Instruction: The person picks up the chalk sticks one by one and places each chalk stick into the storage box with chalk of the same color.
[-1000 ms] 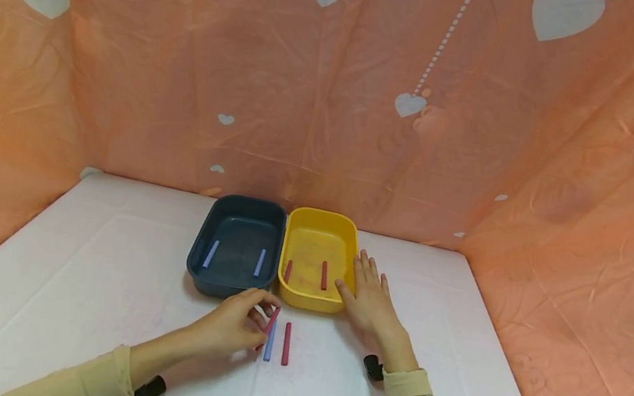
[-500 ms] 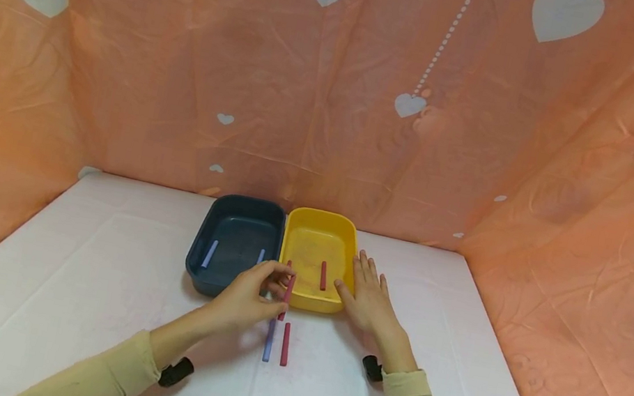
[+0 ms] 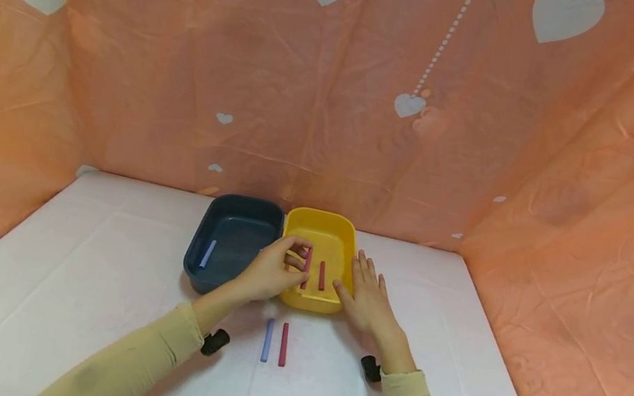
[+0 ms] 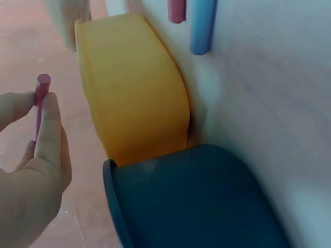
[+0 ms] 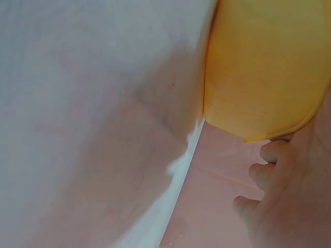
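Note:
My left hand (image 3: 272, 273) is over the yellow bin (image 3: 311, 303), pinching a red chalk stick (image 3: 307, 263) between thumb and fingertips. The left wrist view shows that same chalk stick (image 4: 43, 82) held upright above the rim. Inside the yellow bin lies another red chalk stick (image 3: 322, 275); one more is mostly behind the left hand. My right hand (image 3: 368, 303) rests against the bin's right side with its fingers stretched out. In front of the bins, a blue chalk stick (image 3: 268, 341) and a red chalk stick (image 3: 283, 344) lie side by side on the table.
A dark blue bin (image 3: 212, 284) stands directly left of the yellow one. A blue chalk stick (image 3: 208, 254) lies in it, and a second is nearly hidden by the left hand. An orange curtain (image 3: 330, 122) hangs behind the white table (image 3: 87, 271).
From the table in front of the bins, my left hand has carried the red chalk stick up and rightward to above the yellow bin. The right hand has stayed in place.

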The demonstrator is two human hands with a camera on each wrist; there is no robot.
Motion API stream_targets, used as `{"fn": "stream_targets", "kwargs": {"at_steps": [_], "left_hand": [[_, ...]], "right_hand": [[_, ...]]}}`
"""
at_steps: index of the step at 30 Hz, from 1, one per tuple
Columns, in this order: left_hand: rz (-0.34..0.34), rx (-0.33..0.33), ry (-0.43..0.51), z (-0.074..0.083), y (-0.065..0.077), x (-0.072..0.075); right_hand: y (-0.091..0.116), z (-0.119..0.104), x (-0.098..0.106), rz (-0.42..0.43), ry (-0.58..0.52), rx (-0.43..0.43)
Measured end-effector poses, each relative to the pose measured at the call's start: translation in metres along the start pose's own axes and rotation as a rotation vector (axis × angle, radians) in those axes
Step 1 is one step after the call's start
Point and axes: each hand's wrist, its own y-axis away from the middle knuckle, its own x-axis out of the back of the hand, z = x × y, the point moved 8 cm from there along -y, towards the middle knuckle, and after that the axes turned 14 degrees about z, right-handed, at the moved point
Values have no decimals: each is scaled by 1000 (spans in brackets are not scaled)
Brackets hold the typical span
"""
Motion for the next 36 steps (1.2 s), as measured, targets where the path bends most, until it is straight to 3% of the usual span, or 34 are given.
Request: {"fn": "stream_targets", "kwargs": {"at_steps": [12, 23, 29, 36], "left_hand": [[-30, 20, -129, -14, -34, -26], [-67, 83, -120, -31, -56, -54], [-120, 190, -75, -44, -64, -68], [-143, 201, -89, -51, -69, -80]], "right_hand": [[-1, 1, 0, 3, 7, -6], [0, 3, 0, -5, 8, -5], [0, 1, 0, -3, 7, 5], [1, -1, 1, -7, 0, 1]]}}
